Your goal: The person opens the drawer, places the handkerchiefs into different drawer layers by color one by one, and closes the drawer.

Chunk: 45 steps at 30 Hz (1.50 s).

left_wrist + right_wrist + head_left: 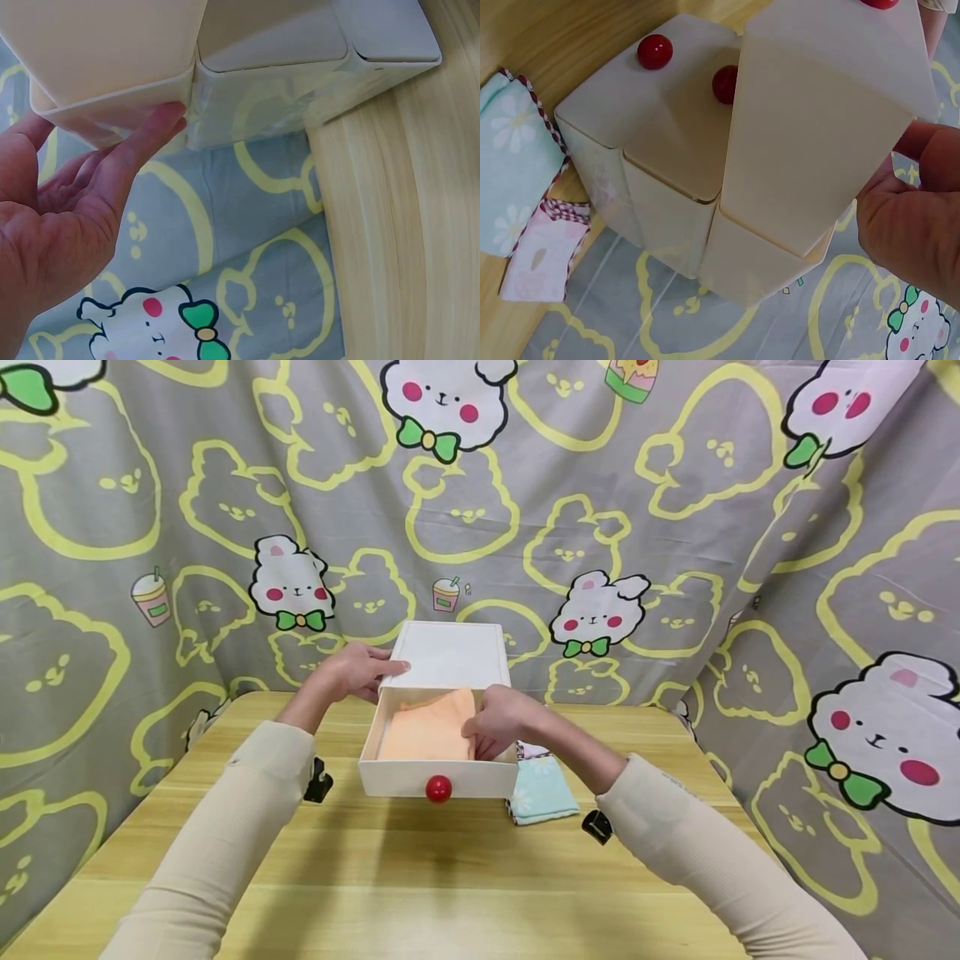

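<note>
A white drawer cabinet [452, 653] stands on the table with its top drawer [480, 779] pulled out, a red knob on the drawer's front. My left hand [356, 670] holds the cabinet's upper left edge, thumb on top, other fingers along the side. In the left wrist view that hand [75, 202] grips the wall of the top compartment [112, 105]. A folded orange cloth [427, 727] lies in the drawer. Reaching in from the right, my right hand [501, 722] pinches the cloth's right edge, its fingertips partly hidden. The right wrist view shows that hand [922, 202] behind the drawer's wall.
Two lower drawers with red knobs [655, 52] are closed. To the cabinet's right lie a folded light-blue flowered cloth [543, 789] and a smaller pink cloth [544, 259] with checked trim. A patterned grey curtain [480, 585] hangs behind the wooden table [442, 902].
</note>
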Each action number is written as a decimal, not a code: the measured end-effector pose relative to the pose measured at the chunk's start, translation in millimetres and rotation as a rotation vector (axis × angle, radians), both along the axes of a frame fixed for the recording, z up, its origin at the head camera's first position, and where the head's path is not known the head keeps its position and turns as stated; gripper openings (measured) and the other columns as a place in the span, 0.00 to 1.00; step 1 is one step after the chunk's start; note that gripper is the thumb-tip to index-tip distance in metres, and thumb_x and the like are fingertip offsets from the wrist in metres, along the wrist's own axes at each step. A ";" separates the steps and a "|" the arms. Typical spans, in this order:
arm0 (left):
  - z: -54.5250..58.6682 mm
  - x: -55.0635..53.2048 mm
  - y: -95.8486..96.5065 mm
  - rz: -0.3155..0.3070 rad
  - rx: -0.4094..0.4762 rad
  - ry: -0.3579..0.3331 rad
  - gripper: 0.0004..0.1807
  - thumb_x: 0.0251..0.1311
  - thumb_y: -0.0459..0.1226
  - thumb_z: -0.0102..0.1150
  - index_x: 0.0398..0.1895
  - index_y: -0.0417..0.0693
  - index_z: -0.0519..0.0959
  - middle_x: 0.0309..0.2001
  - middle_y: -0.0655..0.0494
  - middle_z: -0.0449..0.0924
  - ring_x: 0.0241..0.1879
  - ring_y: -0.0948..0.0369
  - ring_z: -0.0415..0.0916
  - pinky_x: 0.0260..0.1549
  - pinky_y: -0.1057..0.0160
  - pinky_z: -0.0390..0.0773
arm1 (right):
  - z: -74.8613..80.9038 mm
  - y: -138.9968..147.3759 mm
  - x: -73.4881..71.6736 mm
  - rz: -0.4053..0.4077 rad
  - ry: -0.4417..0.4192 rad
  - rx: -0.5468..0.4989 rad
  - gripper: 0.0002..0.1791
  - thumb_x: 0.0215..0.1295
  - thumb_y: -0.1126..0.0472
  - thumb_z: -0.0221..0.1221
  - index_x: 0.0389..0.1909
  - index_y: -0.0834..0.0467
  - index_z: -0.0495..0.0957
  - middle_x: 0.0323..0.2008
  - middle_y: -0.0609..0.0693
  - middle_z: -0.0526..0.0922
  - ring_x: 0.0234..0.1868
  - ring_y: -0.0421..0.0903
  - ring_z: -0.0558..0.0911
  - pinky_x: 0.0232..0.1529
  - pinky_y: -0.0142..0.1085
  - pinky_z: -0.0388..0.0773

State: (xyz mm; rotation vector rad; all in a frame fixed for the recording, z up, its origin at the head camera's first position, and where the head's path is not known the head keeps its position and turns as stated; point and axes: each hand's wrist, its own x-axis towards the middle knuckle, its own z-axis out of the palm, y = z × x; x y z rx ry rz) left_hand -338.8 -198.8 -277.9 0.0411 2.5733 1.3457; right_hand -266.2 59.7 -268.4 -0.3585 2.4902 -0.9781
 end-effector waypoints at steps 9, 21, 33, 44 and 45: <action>1.0 0.8 0.2 -0.002 0.004 -0.011 0.40 0.70 0.51 0.61 0.78 0.44 0.60 0.61 0.38 0.79 0.48 0.53 0.83 0.48 0.55 0.87 | 2.2 4.4 0.1 0.015 -0.024 -0.041 0.13 0.69 0.64 0.60 0.30 0.69 0.84 0.28 0.58 0.89 0.29 0.49 0.90 0.35 0.38 0.88; -0.4 -0.5 -0.3 0.002 -0.002 -0.007 0.40 0.70 0.52 0.61 0.78 0.44 0.60 0.60 0.38 0.80 0.44 0.56 0.83 0.46 0.56 0.87 | 8.4 9.6 -3.6 -0.020 -0.011 -0.079 0.10 0.66 0.68 0.60 0.30 0.71 0.85 0.29 0.60 0.89 0.30 0.49 0.90 0.42 0.42 0.88; 0.1 0.2 -0.1 0.001 -0.004 0.006 0.39 0.70 0.51 0.61 0.78 0.46 0.61 0.61 0.38 0.80 0.49 0.52 0.84 0.47 0.54 0.87 | 21.6 17.0 0.8 -0.032 0.026 -0.119 0.18 0.75 0.62 0.57 0.53 0.74 0.79 0.44 0.64 0.88 0.39 0.52 0.91 0.46 0.42 0.87; -0.4 -1.0 -1.6 -0.001 -0.020 0.006 0.40 0.70 0.53 0.60 0.78 0.45 0.61 0.61 0.37 0.79 0.53 0.48 0.83 0.51 0.51 0.85 | 29.4 11.0 43.4 0.104 -0.029 -0.298 0.16 0.75 0.61 0.57 0.52 0.70 0.79 0.47 0.66 0.86 0.41 0.54 0.90 0.48 0.45 0.87; -0.7 -1.0 -1.5 0.000 -0.017 0.004 0.40 0.70 0.53 0.60 0.78 0.45 0.61 0.61 0.37 0.79 0.53 0.48 0.83 0.51 0.50 0.85 | 29.7 9.7 48.0 0.127 -0.034 -0.298 0.16 0.75 0.61 0.57 0.51 0.70 0.79 0.45 0.65 0.86 0.41 0.54 0.90 0.48 0.45 0.87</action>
